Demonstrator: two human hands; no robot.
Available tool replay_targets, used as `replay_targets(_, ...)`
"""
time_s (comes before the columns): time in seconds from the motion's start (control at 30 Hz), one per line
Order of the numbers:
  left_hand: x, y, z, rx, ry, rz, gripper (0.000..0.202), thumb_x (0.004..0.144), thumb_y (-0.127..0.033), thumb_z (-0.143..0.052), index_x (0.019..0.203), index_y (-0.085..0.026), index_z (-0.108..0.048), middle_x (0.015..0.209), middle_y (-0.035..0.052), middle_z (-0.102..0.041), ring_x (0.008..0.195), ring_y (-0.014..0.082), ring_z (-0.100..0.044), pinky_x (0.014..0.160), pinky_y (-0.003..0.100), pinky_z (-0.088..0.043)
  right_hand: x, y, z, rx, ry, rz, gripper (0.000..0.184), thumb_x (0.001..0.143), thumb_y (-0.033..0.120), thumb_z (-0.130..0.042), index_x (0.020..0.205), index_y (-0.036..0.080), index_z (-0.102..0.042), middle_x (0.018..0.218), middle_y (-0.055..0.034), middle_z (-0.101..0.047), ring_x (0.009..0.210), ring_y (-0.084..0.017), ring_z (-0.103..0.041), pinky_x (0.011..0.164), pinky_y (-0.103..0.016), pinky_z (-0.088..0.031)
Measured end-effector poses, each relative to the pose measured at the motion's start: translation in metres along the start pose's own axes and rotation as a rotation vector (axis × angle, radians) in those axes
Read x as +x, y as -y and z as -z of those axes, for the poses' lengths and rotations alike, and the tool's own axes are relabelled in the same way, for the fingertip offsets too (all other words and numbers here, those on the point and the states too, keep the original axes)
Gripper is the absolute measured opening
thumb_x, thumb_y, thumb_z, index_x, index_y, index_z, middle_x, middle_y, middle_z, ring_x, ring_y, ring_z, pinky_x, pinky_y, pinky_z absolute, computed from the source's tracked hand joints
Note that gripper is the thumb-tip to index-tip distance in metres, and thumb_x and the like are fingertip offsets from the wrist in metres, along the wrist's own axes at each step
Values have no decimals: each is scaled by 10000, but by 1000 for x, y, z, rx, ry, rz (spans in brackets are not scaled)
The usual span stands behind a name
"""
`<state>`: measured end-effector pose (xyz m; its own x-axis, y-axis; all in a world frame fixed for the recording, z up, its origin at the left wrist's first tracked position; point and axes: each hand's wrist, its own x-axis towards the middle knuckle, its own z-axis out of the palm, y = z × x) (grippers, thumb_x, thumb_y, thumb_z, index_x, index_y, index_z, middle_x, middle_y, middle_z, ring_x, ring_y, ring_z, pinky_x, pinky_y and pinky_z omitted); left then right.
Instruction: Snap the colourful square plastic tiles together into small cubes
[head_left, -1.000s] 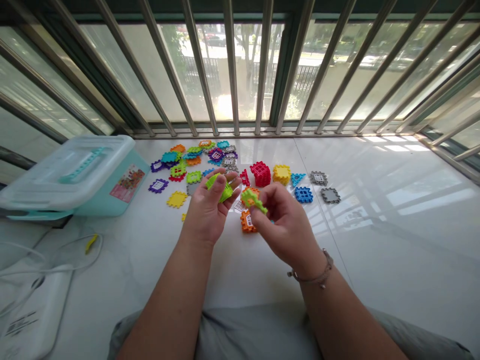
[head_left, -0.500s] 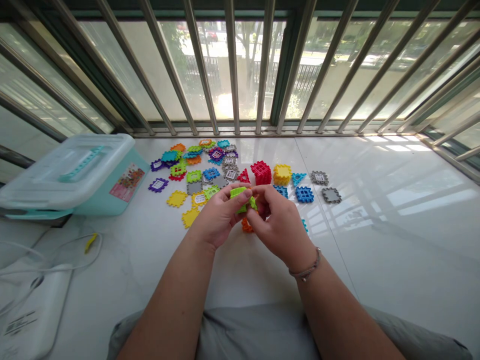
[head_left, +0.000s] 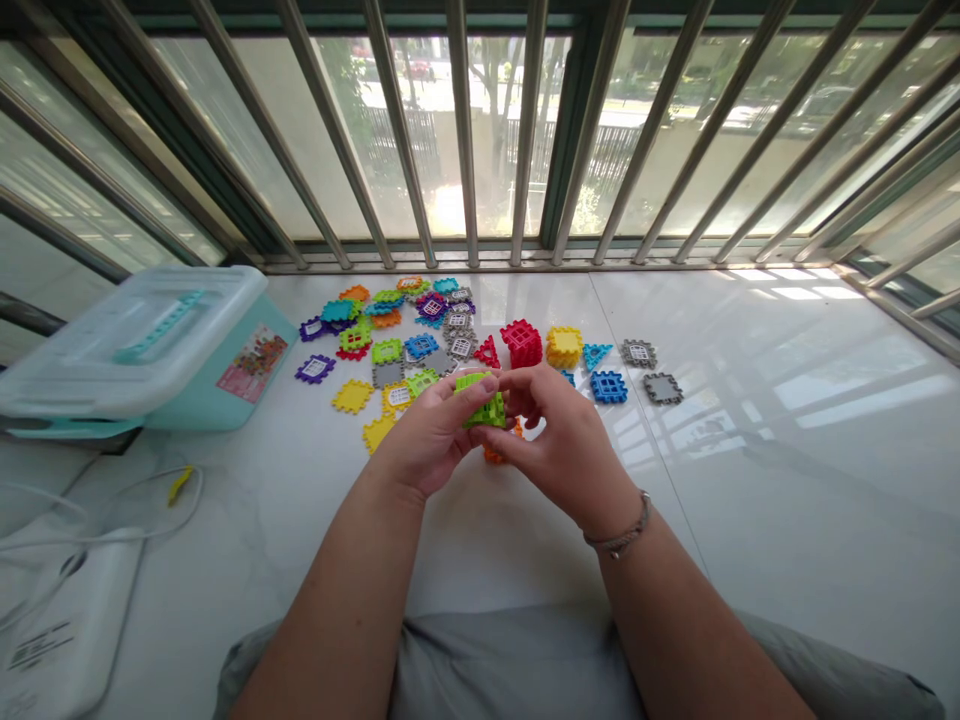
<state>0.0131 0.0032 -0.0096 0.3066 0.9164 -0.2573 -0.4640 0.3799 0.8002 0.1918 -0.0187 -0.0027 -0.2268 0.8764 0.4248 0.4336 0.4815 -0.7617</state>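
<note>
At the frame's centre, green pieces are pinched by both left hand and right hand; edges are seemingly being aligned, and even fingertip pressure is probably called for next.

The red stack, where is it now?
In the head view, the red stack stands just right of centre, between the red triangle and the yellow stack, beyond the right hand.

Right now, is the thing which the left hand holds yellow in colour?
No, the left hand holds bright green pieces, with its thumb lying across them.
</note>
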Motion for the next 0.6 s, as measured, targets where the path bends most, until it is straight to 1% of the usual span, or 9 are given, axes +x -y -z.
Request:
replay_targets(0.07,-1,0,0,14,25,26,549,793,-437,-1012,1196,-142,-785,1125,127,-817,977,235,-805,734,260,-627,1,0,2,-19,-13,9,430,864,221,-942,1213,240,-690,1104,-42,-723,987,-222,-697,885,-375,-595)
replay_targets(0.13,-1,0,2,27,38,42,551,805,-438,-1007,1215,-143,-788,1161,146,-827,986,246,-815,762,279,-644,1,0,4,-52,-10,22,493,851,215,-950,1262,247,-679,1223,-72,-741,1104,-260,-706,969,-417,-594)
replay_targets(0.23,-2,1,3,32,56,51,524,812,-419,-1006,1207,-145,-797,1095,132,-835,932,232,-813,727,260,-628,2,-1,3,-107,32,79,539,872,217,-935,1345,256,-680,1320,-93,-769,1249,-306,-693,1097,-484,-556)
replay_targets(0.3,-2,1,3,25,64,54,528,802,-406,-1015,1206,-147,-795,1035,109,-828,888,215,-803,702,247,-613,3,-2,3,-118,52,110,546,888,220,-927,1379,262,-690,1328,-92,-790,1269,-313,-695,1128,-498,-542)
replay_targets(0.4,-2,1,2,16,64,53,530,792,-403,-1022,1195,-154,-786,998,87,-817,847,198,-789,689,243,-606,3,-2,2,-112,54,107,555,884,220,-941,1390,262,-716,1302,-82,-813,1240,-302,-706,1113,-474,-555)
replay_targets(0.5,-2,1,2,19,81,54,532,799,-414,-1015,1202,-159,-777,985,84,-813,830,196,-782,662,237,-594,4,-1,4,-104,54,94,588,847,221,-978,1380,262,-735,1265,-65,-826,1218,-290,-706,1096,-448,-565)
replay_targets(0.6,-4,0,1,19,90,75,561,792,-418,-1019,1211,-153,-756,988,93,-811,830,199,-781,650,234,-591,4,-1,5,-105,57,91,602,813,242,-1009,1354,269,-746,1247,-60,-830,1213,-297,-705,1092,-455,-566)
